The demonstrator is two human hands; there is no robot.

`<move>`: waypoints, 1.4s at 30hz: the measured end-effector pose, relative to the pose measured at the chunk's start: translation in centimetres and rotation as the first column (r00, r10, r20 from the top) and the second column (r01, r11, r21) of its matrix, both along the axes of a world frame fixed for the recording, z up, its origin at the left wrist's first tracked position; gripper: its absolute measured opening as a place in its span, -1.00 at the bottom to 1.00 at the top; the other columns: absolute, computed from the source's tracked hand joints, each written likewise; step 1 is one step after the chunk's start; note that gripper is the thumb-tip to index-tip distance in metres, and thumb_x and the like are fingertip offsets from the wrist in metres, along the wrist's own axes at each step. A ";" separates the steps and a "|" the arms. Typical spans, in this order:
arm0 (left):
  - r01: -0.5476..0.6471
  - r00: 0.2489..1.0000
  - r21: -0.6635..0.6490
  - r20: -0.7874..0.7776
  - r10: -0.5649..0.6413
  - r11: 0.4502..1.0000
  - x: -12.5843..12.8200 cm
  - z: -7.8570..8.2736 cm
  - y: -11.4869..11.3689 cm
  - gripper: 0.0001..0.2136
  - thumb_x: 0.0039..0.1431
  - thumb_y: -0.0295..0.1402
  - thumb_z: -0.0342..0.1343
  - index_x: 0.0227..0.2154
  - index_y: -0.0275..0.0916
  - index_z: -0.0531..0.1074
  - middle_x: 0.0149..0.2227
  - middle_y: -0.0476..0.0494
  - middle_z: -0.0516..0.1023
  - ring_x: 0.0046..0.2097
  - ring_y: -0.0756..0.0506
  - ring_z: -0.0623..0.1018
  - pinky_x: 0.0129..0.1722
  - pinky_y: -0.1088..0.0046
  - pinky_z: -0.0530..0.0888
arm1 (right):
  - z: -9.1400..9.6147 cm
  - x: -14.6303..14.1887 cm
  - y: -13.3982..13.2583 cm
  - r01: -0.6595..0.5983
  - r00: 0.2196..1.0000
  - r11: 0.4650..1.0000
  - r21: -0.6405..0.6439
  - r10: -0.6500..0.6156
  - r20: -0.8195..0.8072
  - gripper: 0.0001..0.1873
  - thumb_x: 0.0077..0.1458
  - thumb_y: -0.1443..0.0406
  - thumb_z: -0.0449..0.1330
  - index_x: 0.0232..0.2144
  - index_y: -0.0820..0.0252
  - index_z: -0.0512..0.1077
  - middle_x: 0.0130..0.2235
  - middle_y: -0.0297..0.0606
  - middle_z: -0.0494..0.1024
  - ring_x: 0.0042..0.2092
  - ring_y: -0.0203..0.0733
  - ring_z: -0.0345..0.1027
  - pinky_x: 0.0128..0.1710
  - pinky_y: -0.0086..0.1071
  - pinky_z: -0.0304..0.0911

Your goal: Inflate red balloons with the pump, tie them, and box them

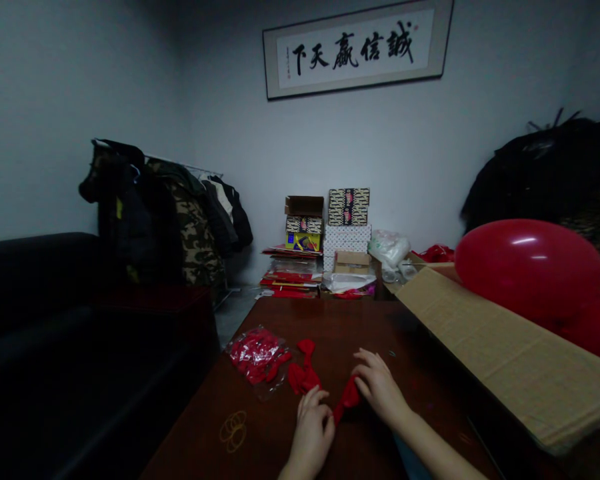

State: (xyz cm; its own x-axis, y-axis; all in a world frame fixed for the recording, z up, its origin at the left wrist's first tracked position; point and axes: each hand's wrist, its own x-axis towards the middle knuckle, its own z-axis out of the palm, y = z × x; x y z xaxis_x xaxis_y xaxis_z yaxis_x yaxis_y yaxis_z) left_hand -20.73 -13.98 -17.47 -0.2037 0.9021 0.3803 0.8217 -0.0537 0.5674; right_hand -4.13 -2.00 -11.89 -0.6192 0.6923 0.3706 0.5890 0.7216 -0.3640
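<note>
Dim light falls over a dark wooden table (pixel 340 320) in a small grey-walled room. Nearest the camera, the left hand (pixel 313 430) and the right hand (pixel 380 383) pinch the two ends of one limp red balloon (pixel 349 395) and hold it just above the tabletop, the left fingers closed on its lower end and the right fingers curled over its upper end. A few rubber bands (pixel 233 429) lie on the wood to the left of the left hand. Just beyond the hands sit several loose red balloons (pixel 303 373), and beside them, further left, a clear plastic bag (pixel 257 355) full of more. To the right a large cardboard flap (pixel 510 353) juts over the table edge, close to the right forearm, and a blown-up red balloon (pixel 530 267) rests above it. A black sofa (pixel 40 320) fills the left side of the view. Past the far end of the table stand stacked boxes (pixel 347 217), red folders and papers (pixel 290 270), a small cardboard box (pixel 351 261) and a white plastic bag (pixel 389 248). Coats hang on a rack (pixel 180 213) at the left wall, and dark clothing (pixel 540 173) is heaped at the right. High on the back wall hangs a framed calligraphy scroll (pixel 357 47).
</note>
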 end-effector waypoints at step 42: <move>0.277 -0.330 -0.175 0.906 0.265 0.945 5.2 -2.4 0.5 -0.74 0.09 -0.17 0.05 -0.39 -0.31 0.43 -0.18 -0.33 0.53 -0.08 -0.17 0.51 -0.08 0.27 0.40 | -2.9 -0.3 -4.5 0.071 0.997 0.994 -0.086 -0.073 -0.016 -0.80 -0.03 0.30 0.08 -0.38 -0.02 0.49 0.09 -0.27 0.37 0.23 -0.01 0.02 0.22 0.13 -0.24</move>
